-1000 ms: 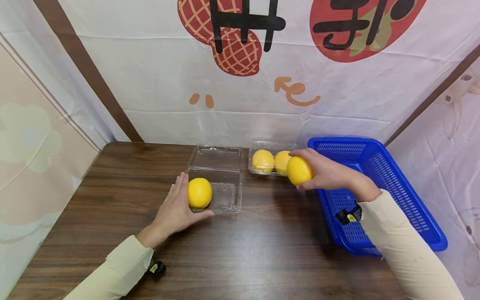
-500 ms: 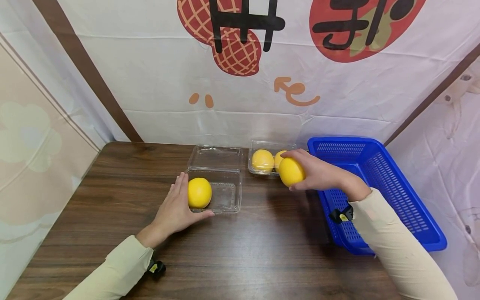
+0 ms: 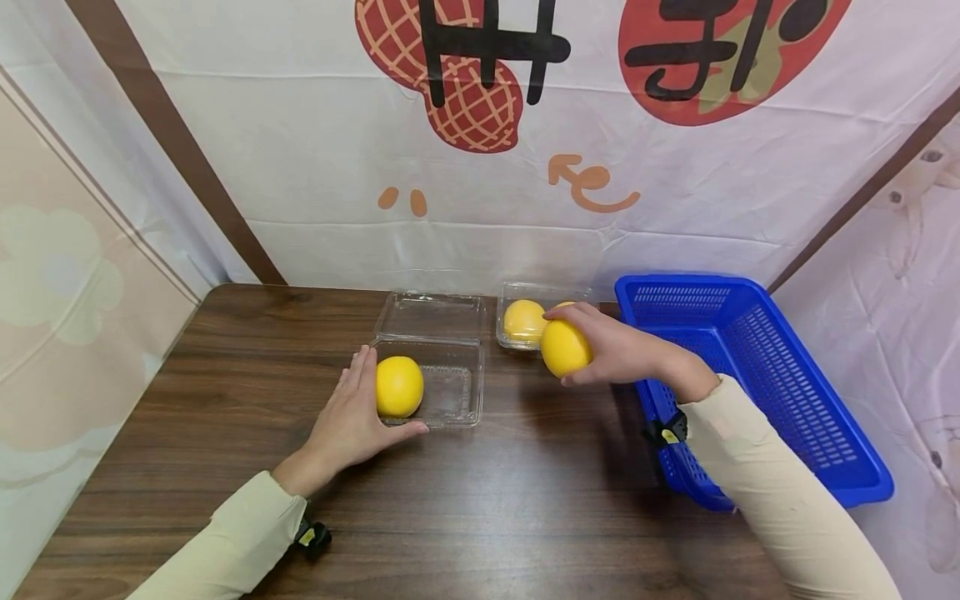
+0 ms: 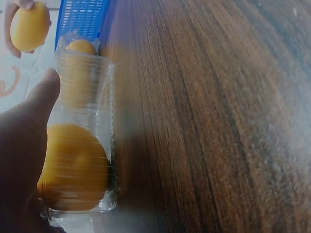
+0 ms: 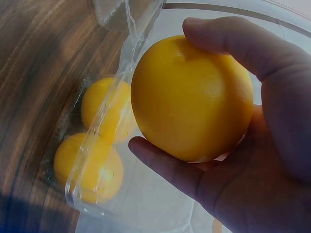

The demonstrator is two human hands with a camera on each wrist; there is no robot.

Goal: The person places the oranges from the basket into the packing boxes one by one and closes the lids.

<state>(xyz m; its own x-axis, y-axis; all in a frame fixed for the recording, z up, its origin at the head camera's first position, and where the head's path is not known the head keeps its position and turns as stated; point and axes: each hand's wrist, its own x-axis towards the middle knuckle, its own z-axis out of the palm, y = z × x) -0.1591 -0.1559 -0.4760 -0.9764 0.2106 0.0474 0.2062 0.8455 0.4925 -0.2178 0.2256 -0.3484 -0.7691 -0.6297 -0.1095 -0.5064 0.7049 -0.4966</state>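
Note:
My right hand (image 3: 618,348) grips a round yellow orange (image 3: 566,348), with fingers and thumb curled around its sides. The fruit is held up above the table, partly in front of the lidded clear container at the back. On the left, my left hand (image 3: 347,423) rests with straight fingers along the side of an open clear plastic clamshell box (image 3: 450,383), its thumb at the front rim. Inside that box one orange (image 3: 399,387) sits at the left end, close to the fingers; the right half shows bare ridged plastic. The box's lid (image 3: 431,317) lies folded back toward the wall.
A second clamshell box (image 5: 80,199), lid down, holds two oranges (image 5: 87,167) at the back of the wooden table (image 3: 480,517). The blue plastic basket (image 3: 817,383) stands at the right, under my right forearm. A printed cloth (image 3: 315,150) hangs right behind the table.
My right hand has moved left with the orange, away from the blue basket and across the front of the lidded box. The left hand and the open box have stayed in place.

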